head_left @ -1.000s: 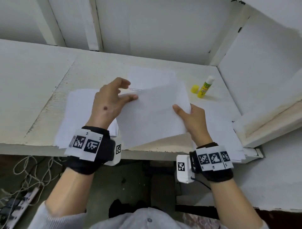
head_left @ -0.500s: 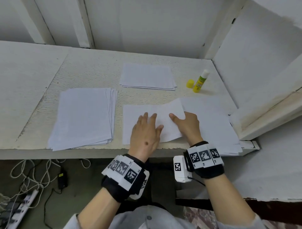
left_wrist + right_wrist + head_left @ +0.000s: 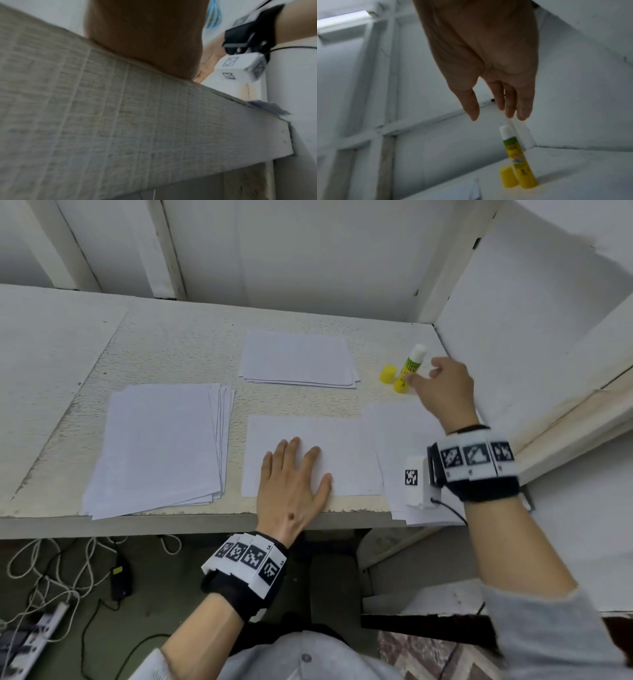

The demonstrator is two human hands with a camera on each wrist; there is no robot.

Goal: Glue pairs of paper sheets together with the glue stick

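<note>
A single white sheet (image 3: 342, 450) lies flat at the table's front middle. My left hand (image 3: 294, 474) rests on it, palm down, fingers straight. The uncapped glue stick (image 3: 409, 368) (image 3: 518, 158) stands upright at the back right, its white glue tip showing, with its yellow cap (image 3: 388, 374) (image 3: 508, 176) beside it. My right hand (image 3: 442, 385) (image 3: 498, 112) hovers just right of and above the stick, fingers extended and loose, holding nothing. The left wrist view shows only the palm (image 3: 145, 35) on the table's front edge (image 3: 137, 121).
A thick stack of sheets (image 3: 161, 443) lies at the front left. A smaller stack (image 3: 298, 359) sits at the back middle. More sheets (image 3: 404, 436) lie under my right wrist at the front right. White walls close the back and right. Cables hang under the table.
The sheet went from held in the air to flat on the table. My left hand now presses it. My right hand left the sheet and moved back right to the glue stick.
</note>
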